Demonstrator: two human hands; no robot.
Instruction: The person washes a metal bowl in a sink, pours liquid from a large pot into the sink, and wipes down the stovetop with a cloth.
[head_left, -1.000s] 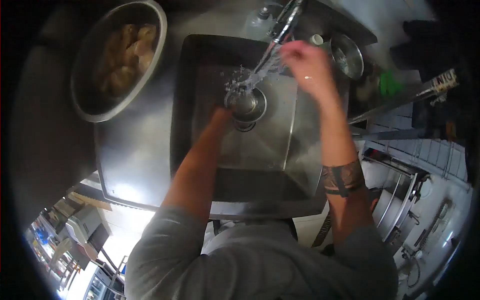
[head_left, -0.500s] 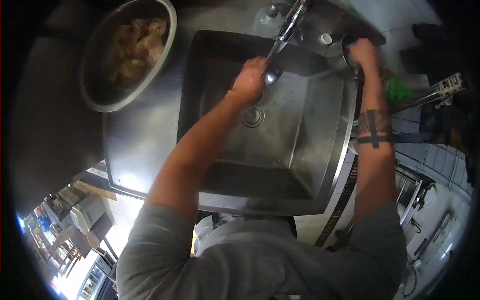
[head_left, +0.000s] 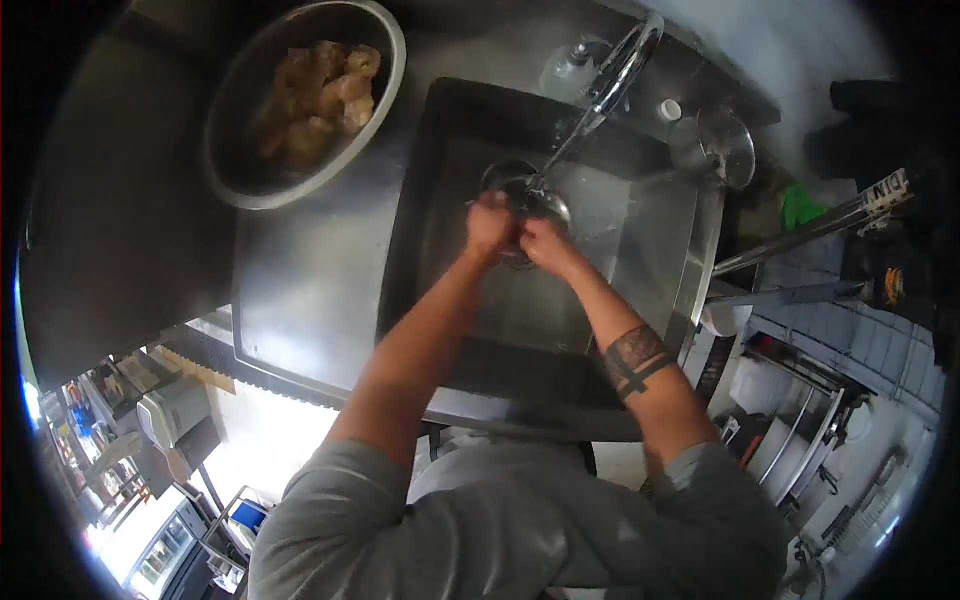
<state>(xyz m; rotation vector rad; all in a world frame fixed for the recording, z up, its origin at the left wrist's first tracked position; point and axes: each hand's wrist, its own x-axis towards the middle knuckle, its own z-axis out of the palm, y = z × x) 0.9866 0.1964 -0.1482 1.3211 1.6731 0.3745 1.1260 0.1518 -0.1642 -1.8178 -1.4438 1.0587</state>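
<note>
Both of my hands are low in the steel sink [head_left: 640,270], under the water running from the faucet [head_left: 620,90]. My left hand [head_left: 490,230] is closed on a shiny rounded metal utensil [head_left: 550,208], whose exact kind is unclear. Close beside it, my right hand [head_left: 548,245] has its fingers closed against the utensil; whatever they hold is hidden. A dark round rim [head_left: 510,172] shows just beyond the fingers, blurred by water and motion.
A large metal bowl [head_left: 398,85] of pale raw meat pieces [head_left: 335,95] stands on the left counter. Behind the sink are a clear pump bottle [head_left: 568,72] and a small white cap [head_left: 670,110]. A metal pan-like vessel [head_left: 740,150] sits at the back right corner.
My right hand has left the vessel at the back right and come into the sink beside my left hand. My left hand has moved lower, toward the drain.
</note>
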